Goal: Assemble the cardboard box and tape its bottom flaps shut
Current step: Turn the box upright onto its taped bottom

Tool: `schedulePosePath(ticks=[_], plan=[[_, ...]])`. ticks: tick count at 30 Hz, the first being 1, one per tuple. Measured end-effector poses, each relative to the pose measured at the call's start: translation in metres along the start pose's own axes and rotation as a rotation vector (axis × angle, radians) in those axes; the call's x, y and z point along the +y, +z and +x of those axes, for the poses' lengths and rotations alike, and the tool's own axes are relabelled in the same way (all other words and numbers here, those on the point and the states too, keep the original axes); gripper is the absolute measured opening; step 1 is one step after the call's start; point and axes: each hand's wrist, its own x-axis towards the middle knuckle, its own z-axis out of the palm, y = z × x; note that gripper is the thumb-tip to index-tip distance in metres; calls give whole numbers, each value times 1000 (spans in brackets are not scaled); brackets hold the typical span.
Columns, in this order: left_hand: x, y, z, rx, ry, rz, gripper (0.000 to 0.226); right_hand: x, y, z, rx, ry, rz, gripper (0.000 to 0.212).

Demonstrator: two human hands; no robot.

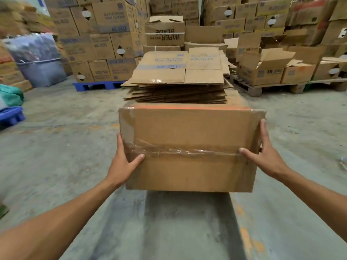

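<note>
Both hands are holding the cardboard box (189, 147) from its two sides: the left hand (123, 162) is pressing on the left edge with its fingers spread along the side wall and its thumb lying on the near face, and the right hand (266, 154) is doing the same on the right edge, fingers reaching up the side. Neither hand is closing around anything; they are open and are clamping the box between the palms. It is sitting in front of the person, raised above the concrete floor (56, 147), and I cannot tell what is supporting it from below. A strip of clear tape (187, 150) is already running across the face that is turned to the camera, over the seam where the two flaps are meeting, and each thumb is resting on one end of it, probably to press the ends down. Behind the box, a stack of flat cartons (178, 87) is waiting, I think for the same work. Taping is looking nearly finished to me.
</note>
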Motion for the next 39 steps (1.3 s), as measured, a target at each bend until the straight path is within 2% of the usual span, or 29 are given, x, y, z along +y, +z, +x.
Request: schedulePosePath(ticks=[3,7,10,13,17,19,22,25,28,35,39], plan=[[-32,12,-20,-113,-52,39,115,16,13,-15,-7,31,-69,110],[-51,13,-31,-206,-10,-55,107,26,18,-24,47,35,-50,97],[-41,15,-22,-108,37,-124,88,35,18,-25,76,14,-32,88],[-27,19,-10,9,-28,-221,76,36,19,-20,128,31,12,77],[-25,17,3,76,-142,-347,87,28,19,-11,280,99,79,71],[-30,14,9,79,-177,-362,88,27,15,-5,305,170,125,66],[-34,12,16,111,-217,-404,65,23,8,5,195,289,219,47],[-38,6,24,115,-279,-417,44,14,2,13,-26,486,248,31],[-44,-3,30,19,-330,-372,45,14,-1,24,-187,521,146,35],[-40,-16,47,-253,-422,-302,46,26,6,51,-220,527,238,62],[-35,-13,55,-283,-444,-317,47,23,7,56,-277,516,307,43]])
